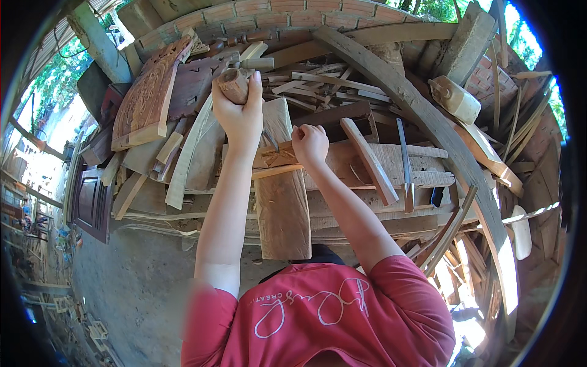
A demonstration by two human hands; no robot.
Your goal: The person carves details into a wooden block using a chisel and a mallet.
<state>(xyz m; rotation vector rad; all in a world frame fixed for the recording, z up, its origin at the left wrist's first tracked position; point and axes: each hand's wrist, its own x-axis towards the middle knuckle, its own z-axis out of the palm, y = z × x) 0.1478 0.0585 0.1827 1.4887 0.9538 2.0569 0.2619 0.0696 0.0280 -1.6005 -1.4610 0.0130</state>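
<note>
My left hand (241, 116) is raised and closed around a short round wooden mallet (232, 84). My right hand (310, 144) is lower, fisted around a thin metal carving tool (269, 140) whose tip points left at a small brown carved wood piece (276, 156). That piece lies across a long upright plank (281, 208) on a pile of timber. The mallet hangs above and left of the tool, apart from it.
A chisel (405, 162) lies on a flat board to the right. A carved panel (147, 98) leans at the left, and a long curved beam (428, 116) crosses the right. Scrap wood is heaped against a brick wall (257, 12). A dark door panel (92, 202) stands lower left.
</note>
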